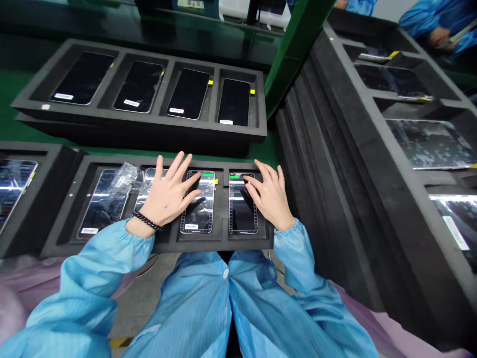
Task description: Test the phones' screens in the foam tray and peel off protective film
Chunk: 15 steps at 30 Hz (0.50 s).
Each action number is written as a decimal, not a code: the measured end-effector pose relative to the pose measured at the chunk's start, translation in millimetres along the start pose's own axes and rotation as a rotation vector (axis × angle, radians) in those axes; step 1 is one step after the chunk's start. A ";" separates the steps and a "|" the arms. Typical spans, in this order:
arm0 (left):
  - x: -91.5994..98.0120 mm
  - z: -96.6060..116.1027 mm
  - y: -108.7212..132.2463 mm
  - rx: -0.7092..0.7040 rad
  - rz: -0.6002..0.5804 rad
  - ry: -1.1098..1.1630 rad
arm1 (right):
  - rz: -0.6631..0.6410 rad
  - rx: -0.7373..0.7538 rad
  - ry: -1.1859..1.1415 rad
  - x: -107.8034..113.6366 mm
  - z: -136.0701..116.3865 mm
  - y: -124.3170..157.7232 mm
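Observation:
A black foam tray (pixel 169 242) in front of me holds several phones in separate slots. My left hand (pixel 169 194) lies flat with fingers spread over the second and third slots, its thumb on the third phone (pixel 199 204). My right hand (pixel 270 196) rests open beside the fourth phone (pixel 242 209), fingertips touching the top of its screen. Both of these phones show lit screens with a green bar at the top. A crumpled clear film (pixel 126 176) lies over the leftmost phone (pixel 102 204). Neither hand grips anything.
A second foam tray (pixel 149 129) with several dark phones sits behind on the green surface. A stack of foam trays (pixel 335 164) with phones rises on my right. Another tray (pixel 55 164) lies at the left. A person in blue (pixel 439 25) works at the far right.

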<state>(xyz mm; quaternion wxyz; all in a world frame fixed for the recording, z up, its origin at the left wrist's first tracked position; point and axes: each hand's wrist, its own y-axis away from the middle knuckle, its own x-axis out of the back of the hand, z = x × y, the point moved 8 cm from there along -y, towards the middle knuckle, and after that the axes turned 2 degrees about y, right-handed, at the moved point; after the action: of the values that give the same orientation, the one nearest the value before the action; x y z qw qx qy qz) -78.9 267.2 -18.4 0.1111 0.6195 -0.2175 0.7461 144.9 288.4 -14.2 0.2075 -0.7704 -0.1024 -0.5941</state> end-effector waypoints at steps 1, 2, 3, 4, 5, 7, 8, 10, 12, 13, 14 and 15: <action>1.6 -1.4 2.6 0.012 0.008 -0.013 | 0.012 -0.025 0.002 1.0 3.9 3.0; 3.1 -2.5 4.9 0.024 0.017 -0.023 | 0.025 -0.045 0.006 2.0 7.2 5.8; 4.2 -3.4 6.8 0.036 0.026 -0.029 | 0.037 -0.062 0.011 2.7 9.8 8.0; 4.3 -3.9 8.3 0.046 0.026 -0.032 | 0.047 -0.074 0.017 3.2 11.8 9.8; 4.5 -4.1 9.2 0.055 0.030 -0.030 | 0.055 -0.084 0.022 3.6 13.2 11.0; 4.6 -3.9 9.8 0.071 0.039 -0.024 | 0.060 -0.095 0.030 3.5 14.9 12.0; 4.4 -3.4 9.6 0.076 0.040 -0.022 | 0.059 -0.098 0.034 3.3 15.4 11.8; 3.6 -1.9 8.6 0.079 0.041 -0.022 | 0.056 -0.098 0.041 2.9 15.6 11.1; 2.8 0.3 8.1 0.076 0.037 -0.019 | 0.057 -0.088 0.050 3.4 14.5 11.0; 2.6 1.6 8.4 0.075 0.036 -0.014 | 0.058 -0.077 0.053 3.8 13.3 11.7; 2.5 3.2 9.4 0.074 0.035 -0.007 | 0.057 -0.066 0.055 4.1 11.8 13.1; 2.6 4.9 11.2 0.075 0.035 -0.002 | 0.057 -0.056 0.055 4.5 10.2 15.3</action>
<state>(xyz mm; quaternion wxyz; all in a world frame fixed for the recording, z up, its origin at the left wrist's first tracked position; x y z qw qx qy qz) -79.9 254.8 -17.3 0.0745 0.6200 -0.2002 0.7550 161.3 278.8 -15.0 0.2053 -0.7619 -0.0580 -0.6115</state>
